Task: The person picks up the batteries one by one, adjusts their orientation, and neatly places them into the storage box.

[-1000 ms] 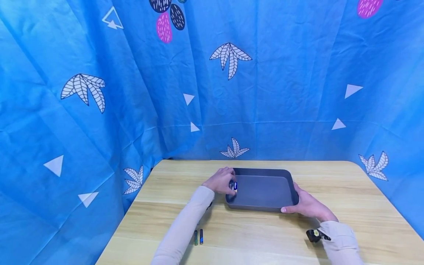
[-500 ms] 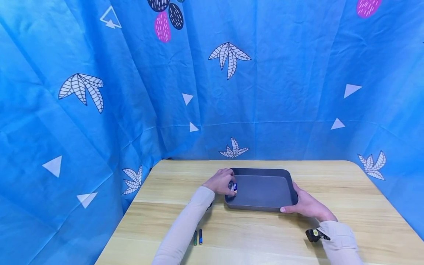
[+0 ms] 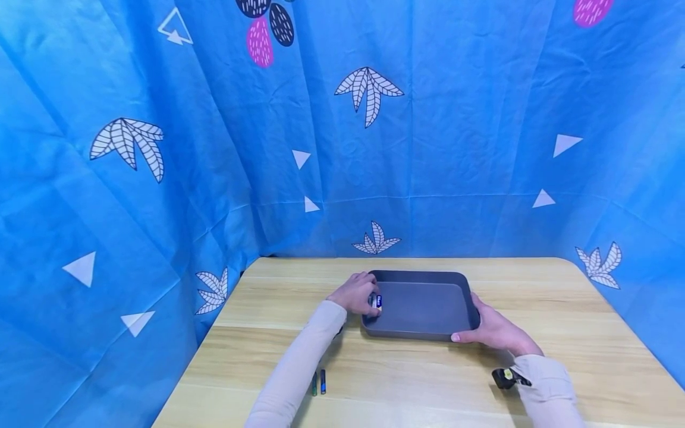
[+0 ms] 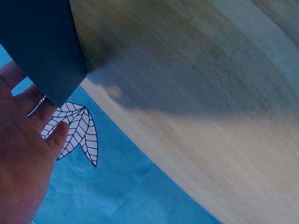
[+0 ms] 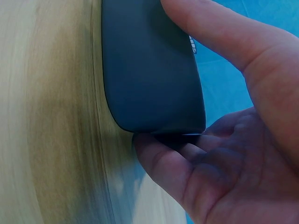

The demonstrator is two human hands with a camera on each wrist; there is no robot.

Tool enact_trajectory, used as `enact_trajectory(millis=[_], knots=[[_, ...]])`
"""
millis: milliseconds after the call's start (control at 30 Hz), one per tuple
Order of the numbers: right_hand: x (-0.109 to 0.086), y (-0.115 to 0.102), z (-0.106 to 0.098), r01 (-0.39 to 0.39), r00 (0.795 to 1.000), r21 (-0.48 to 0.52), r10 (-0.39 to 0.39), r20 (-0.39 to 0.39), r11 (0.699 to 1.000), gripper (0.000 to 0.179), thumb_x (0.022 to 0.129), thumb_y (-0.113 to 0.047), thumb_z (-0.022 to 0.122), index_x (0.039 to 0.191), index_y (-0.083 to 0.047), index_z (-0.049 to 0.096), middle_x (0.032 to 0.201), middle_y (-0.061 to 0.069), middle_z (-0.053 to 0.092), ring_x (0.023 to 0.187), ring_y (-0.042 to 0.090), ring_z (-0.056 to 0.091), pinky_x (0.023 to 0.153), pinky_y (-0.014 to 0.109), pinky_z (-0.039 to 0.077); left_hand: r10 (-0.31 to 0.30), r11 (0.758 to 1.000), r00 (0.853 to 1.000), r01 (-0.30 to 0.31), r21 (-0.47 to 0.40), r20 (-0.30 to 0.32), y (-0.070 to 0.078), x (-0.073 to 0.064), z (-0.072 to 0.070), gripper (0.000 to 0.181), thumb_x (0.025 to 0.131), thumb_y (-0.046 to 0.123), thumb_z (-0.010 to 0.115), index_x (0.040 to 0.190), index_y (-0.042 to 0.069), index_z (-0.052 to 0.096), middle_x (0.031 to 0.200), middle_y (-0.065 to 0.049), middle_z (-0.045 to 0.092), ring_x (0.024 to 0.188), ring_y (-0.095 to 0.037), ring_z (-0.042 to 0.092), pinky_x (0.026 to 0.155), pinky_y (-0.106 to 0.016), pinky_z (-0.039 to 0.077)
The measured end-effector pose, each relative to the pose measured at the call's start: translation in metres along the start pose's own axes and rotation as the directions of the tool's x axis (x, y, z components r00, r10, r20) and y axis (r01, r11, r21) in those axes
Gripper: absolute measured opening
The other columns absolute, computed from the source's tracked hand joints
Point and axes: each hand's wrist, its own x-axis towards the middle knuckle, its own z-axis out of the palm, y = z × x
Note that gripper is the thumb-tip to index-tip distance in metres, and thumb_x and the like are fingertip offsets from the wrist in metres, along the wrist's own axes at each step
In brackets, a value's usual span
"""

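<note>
A shallow dark grey rectangular tray [image 3: 423,306] lies between my hands in the head view. My left hand [image 3: 355,293] reaches over its left end, fingers and thumb curled round a small block [image 3: 377,302] with a dark blue and white label, partly covered by the fingers. In the left wrist view, the tray's wall [image 4: 44,46] hides that block and the fingertips. At the opposite end, my right hand [image 3: 497,328] grips the tray, thumb along the near corner. The right wrist view shows the fingers tucked at the lower edge of the tray's wall [image 5: 149,70].
Two small dark sticks, one green [image 3: 314,384] and one blue [image 3: 323,381], lie side by side near the left forearm. The wooden table [image 3: 428,386] ends at a blue patterned curtain [image 3: 460,148]. A black wrist camera [image 3: 504,378] sits under the right sleeve.
The labelled block has turned slightly in the left hand, showing more of its label. Both hands keep their hold, and the whole scene has drifted slightly left in the head view.
</note>
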Motion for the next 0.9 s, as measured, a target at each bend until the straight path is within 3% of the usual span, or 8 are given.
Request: enact_trajectory(millis=[200,467,733,900], knots=[[0.002,0.003,0.002,-0.004,1.000,0.007,0.004,-0.002,1.000,0.135,0.074,-0.038,0.092,0.161,0.010,0.001,0.162,0.043,0.016,0.148,0.062,0.022,0.119,0.073,0.025,0.015,1.000,1.000,-0.015,0.009,-0.003,-0.004,-0.002,0.004,0.057,0.082,0.056,0.078,0.125,0.019,0.072,0.133,0.002,0.061,0.128,-0.017,0.052,0.122,-0.038,0.037],[0.004,0.004,0.001,-0.014,1.000,-0.004,0.014,0.004,1.000,0.137,0.074,-0.039,0.092,0.160,0.010,-0.002,0.163,0.042,0.013,0.149,0.061,0.019,0.119,0.073,0.024,0.036,0.995,0.994,-0.045,-0.086,-0.100,-0.010,-0.012,0.001,0.056,0.086,0.059,0.073,0.125,0.019,0.073,0.137,-0.001,0.061,0.132,-0.021,0.053,0.124,-0.042,0.036],[0.002,0.003,-0.001,-0.016,1.000,-0.014,0.016,0.008,1.000,0.137,0.075,-0.040,0.092,0.159,0.013,-0.002,0.162,0.044,0.012,0.149,0.062,0.019,0.119,0.073,0.024,0.016,0.979,0.977,-0.059,-0.196,-0.215,-0.018,-0.037,-0.012,0.050,0.092,0.050,0.072,0.128,0.014,0.071,0.137,-0.003,0.063,0.133,-0.022,0.055,0.123,-0.047,0.037],[0.002,0.004,0.000,-0.012,1.000,-0.005,0.012,0.001,1.000,0.136,0.075,-0.039,0.092,0.160,0.012,-0.001,0.163,0.043,0.014,0.149,0.061,0.020,0.119,0.073,0.025,-0.023,0.965,0.968,-0.044,-0.258,-0.248,-0.028,-0.059,-0.023,0.049,0.093,0.049,0.072,0.128,0.014,0.071,0.135,-0.002,0.063,0.132,-0.023,0.056,0.121,-0.050,0.039]])
